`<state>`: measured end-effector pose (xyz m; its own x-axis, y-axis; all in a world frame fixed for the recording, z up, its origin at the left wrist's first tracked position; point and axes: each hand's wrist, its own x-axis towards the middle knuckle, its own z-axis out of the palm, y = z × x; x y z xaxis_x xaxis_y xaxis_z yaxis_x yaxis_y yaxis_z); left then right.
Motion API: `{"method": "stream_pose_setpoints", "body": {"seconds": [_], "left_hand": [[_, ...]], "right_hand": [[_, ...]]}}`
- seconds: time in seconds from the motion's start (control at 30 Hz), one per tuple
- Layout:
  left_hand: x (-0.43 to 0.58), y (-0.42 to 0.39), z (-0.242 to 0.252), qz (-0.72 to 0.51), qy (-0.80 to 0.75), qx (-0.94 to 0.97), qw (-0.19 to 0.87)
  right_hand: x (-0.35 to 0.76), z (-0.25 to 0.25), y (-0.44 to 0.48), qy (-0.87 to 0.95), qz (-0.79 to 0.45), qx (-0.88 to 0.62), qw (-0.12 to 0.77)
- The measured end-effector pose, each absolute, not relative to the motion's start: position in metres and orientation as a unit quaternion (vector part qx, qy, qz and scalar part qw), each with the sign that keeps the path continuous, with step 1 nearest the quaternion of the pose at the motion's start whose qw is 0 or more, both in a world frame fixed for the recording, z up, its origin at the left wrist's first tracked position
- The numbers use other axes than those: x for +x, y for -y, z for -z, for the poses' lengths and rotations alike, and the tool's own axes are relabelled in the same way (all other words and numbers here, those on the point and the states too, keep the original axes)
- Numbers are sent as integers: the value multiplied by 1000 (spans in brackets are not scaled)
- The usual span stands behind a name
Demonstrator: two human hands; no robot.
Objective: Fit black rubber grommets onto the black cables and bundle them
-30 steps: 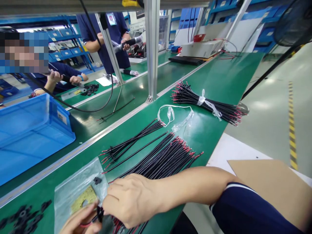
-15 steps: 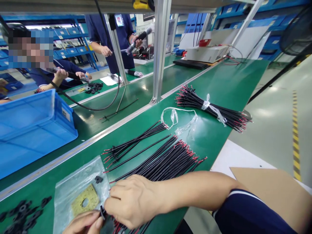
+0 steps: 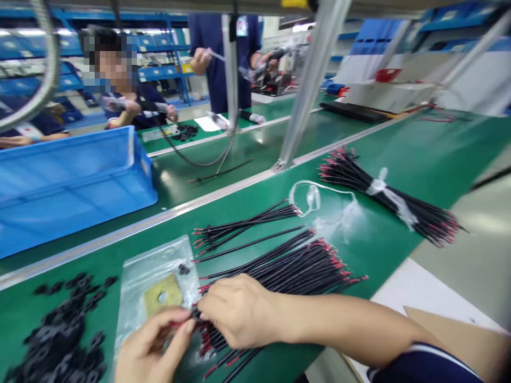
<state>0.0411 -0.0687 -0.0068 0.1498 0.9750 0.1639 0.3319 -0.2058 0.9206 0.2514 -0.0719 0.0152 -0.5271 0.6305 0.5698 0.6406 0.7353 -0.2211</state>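
My left hand point(image 3: 157, 343) pinches a small black part point(image 3: 195, 313) between thumb and fingertips, over the edge of a clear plastic bag point(image 3: 131, 287). My right hand point(image 3: 239, 308) is closed with its fingertips against the same part; what else it grips is hidden. Under and behind it lies a wide spread of black cables point(image 3: 295, 266) with red wire ends. A yellow sponge point(image 3: 163, 293) with a hole and one loose black piece point(image 3: 183, 269) rest on the bag. Many small black parts point(image 3: 59, 335) are heaped at the left.
Several cables point(image 3: 247, 219) lie behind the spread, and a tied cable bundle point(image 3: 359, 178) sits farther right. A blue bin point(image 3: 72, 186) stands at the left. A metal post point(image 3: 307, 85) rises from the bench rail. Other people work across the bench.
The view has swung left, so more of the black heap shows and the scene sits farther right. Both hands remain together at the small black part.
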Motion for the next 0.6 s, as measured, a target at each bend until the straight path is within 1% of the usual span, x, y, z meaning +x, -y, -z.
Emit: {"method": "stream_pose_setpoints", "body": {"seconds": [0.13,0.23,0.43,0.6], "left_hand": [[57,71,-7,-420,-482,548,539],[61,67,-12,-437,-465,483,600],[58,71,-7,-450,-444,471,616],[59,73,-7,-454,-448,519,570]], "right_hand": [[257,-18,73,859,-55,-376,342],[261,-14,68,856,-86,-371,350],[259,-12,70,861,-94,-353,353],[258,-13,71,864,-95,-354,346]]}}
